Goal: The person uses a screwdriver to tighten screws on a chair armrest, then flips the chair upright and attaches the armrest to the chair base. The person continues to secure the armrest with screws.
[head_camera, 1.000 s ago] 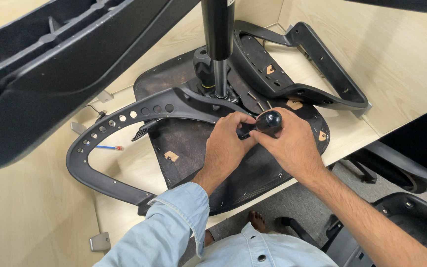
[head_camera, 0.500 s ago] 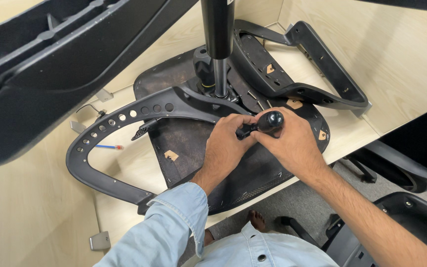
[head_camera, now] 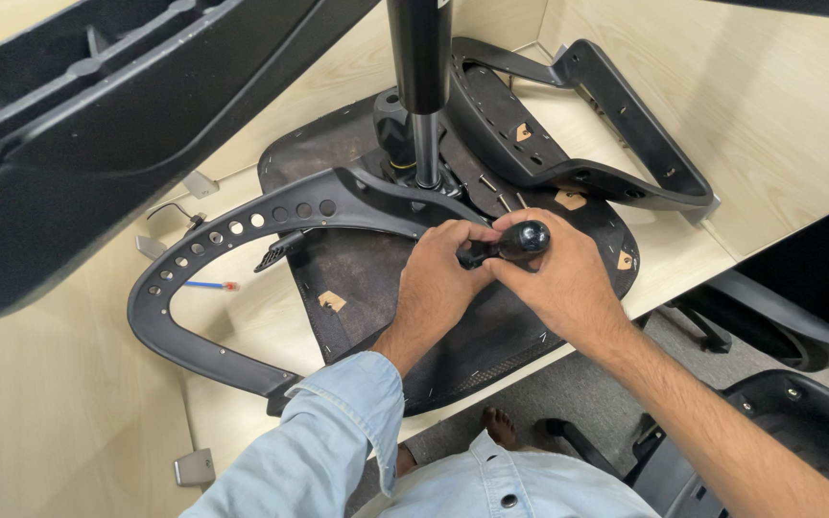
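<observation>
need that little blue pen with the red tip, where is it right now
In the head view the blue pen lies on the pale wooden table at left, inside the curve of the black armrest, left of the left hand.

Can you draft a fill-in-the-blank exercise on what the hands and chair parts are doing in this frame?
1. Both hands close around a black ____ above the upturned seat.
2. The left hand comes out of a light ____ sleeve.
3. The gas cylinder stands ____ from the seat's underside.
4. The armrest with the row of holes lies on the person's ____ side.

Missing words: lever handle; blue; upright; left
</observation>
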